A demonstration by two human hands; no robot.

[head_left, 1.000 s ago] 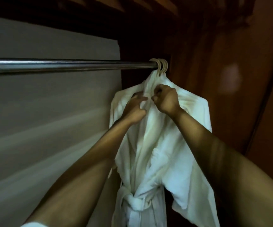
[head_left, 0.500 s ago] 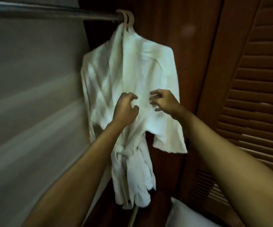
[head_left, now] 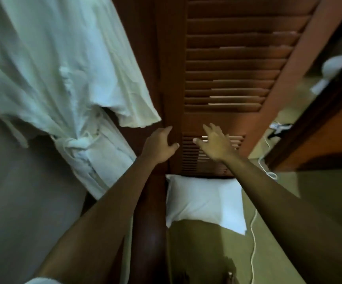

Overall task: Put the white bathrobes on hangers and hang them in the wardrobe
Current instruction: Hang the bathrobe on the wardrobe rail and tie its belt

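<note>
A: While the head view tilts down, I log the white bathrobe [head_left: 63,78] hanging at upper left inside the wardrobe, its belt knot [head_left: 74,145] tied at the waist. The hanger and rail are out of frame.

B: Hands?

A: Both empty. My left hand [head_left: 159,146] is loosely curled, fingers relaxed, in front of the door's wooden edge just below the robe's sleeve hem [head_left: 139,117] — near it, not touching the cloth. My right hand [head_left: 215,143] is spread flat, palm toward the lower slats of the louvred door [head_left: 233,64]. Whether it actually touches the slats I cannot tell.

B: Anything else in view?

A: A white pillow [head_left: 205,203] lies on the floor at the foot of the door, below both hands. A thin white cable [head_left: 253,238] trails across the floor just right of the pillow — its far end is blurred. The robe itself is motion-smeared; fabric detail is unreadable.
</note>
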